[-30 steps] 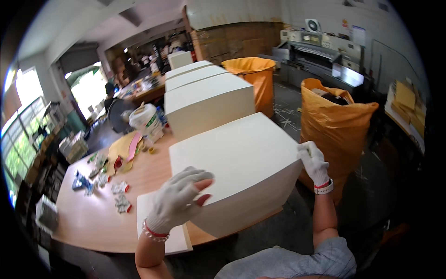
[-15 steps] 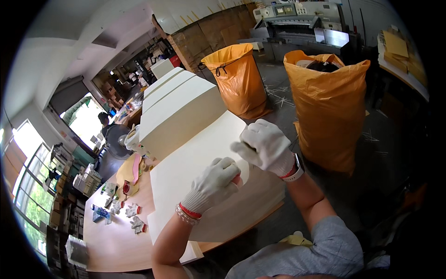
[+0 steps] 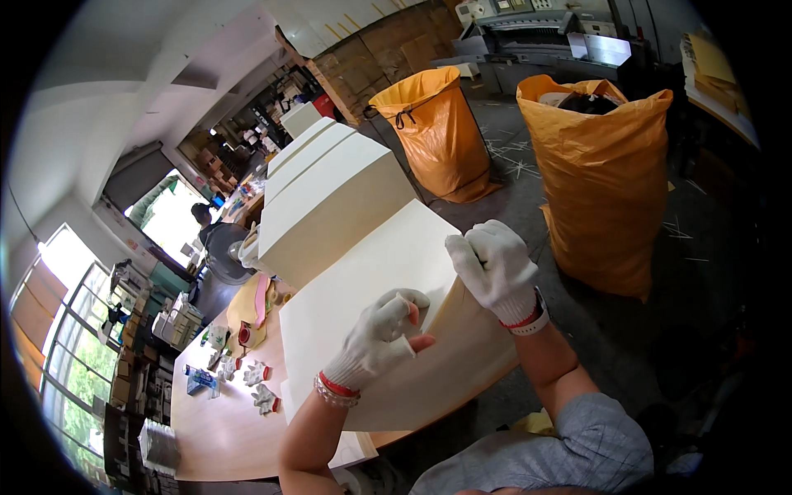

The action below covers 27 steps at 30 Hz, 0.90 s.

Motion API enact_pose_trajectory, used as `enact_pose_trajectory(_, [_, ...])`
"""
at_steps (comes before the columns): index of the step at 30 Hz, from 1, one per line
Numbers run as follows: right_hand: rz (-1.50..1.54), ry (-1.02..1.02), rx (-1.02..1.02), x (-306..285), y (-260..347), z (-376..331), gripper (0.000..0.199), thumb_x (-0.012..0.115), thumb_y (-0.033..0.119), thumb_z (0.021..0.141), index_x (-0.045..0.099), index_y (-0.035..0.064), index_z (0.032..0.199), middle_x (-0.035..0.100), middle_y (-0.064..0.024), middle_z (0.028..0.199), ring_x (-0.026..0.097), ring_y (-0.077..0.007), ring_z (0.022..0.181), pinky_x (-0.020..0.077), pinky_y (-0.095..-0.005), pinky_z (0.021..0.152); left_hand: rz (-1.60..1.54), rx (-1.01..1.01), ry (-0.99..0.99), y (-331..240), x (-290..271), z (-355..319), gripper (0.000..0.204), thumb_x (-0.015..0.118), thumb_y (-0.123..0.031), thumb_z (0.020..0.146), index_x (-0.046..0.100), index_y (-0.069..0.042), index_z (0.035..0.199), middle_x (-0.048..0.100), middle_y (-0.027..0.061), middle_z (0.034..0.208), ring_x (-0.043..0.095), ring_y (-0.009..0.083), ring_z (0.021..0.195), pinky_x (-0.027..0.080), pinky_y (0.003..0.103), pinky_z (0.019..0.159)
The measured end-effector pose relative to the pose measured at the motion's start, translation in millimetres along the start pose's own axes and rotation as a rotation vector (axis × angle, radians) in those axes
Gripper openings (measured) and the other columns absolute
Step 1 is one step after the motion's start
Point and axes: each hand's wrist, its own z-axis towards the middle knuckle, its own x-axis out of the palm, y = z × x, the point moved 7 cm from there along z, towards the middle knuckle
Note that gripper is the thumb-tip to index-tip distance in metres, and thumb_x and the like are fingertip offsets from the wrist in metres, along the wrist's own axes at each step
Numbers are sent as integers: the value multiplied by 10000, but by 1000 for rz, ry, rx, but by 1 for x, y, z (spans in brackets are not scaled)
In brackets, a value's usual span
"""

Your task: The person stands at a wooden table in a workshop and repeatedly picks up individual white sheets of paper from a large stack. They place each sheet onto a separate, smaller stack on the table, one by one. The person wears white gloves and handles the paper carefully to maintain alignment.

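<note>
A broad stack of cream-white paper sheets (image 3: 355, 276) lies on the wooden table in front of me. My left hand (image 3: 375, 340), in a white knit glove with bare thumb and index tips, rests over the stack near its front edge. Its fingers are bent, with a gap between thumb and index and nothing seen in them. At the right edge of the stack, my gloved right hand (image 3: 497, 268) is closed on the edge of the top sheets, which curls up slightly between my hands. Its fingertips are partly hidden.
Taller paper stacks (image 3: 330, 198) stand behind. Spare gloves (image 3: 257, 373) and a blue item (image 3: 198, 379) lie on the table (image 3: 223, 437) at left. Two orange sacks, one open (image 3: 433, 136) and one filled (image 3: 598, 190), stand at right. A fan (image 3: 227, 252) and a person are beyond.
My right hand has closed at the stack's right edge, where a sheet edge now lifts. My left thumb and index have spread apart. The whole view has shifted slightly.
</note>
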Motion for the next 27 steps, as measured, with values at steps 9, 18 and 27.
enact_pose_trajectory(9, [9,-88,-40,-3,0,-1,327,705,-42,770,640,-26,1090,451,-56,725,493,-219,581,415,-366,549,-202,-26,-124,15,0,-5,434,797,44,791,625,-23,1183,659,133,1161,633,244,1048,517,342,876])
enact_pose_trajectory(18, [130,5,82,2,-10,-5,259,676,-24,840,631,-15,1095,467,-71,712,500,-267,586,416,-387,552,102,5,27,-3,1,2,485,797,-43,836,644,-32,1296,629,115,1056,606,267,997,470,345,876])
enact_pose_trajectory(27, [107,30,4,4,-9,-10,420,711,-78,758,587,-34,1157,489,-92,797,532,-258,641,445,-383,564,150,80,9,7,0,-5,502,746,10,842,617,-29,1326,627,122,1140,604,268,1034,475,355,913])
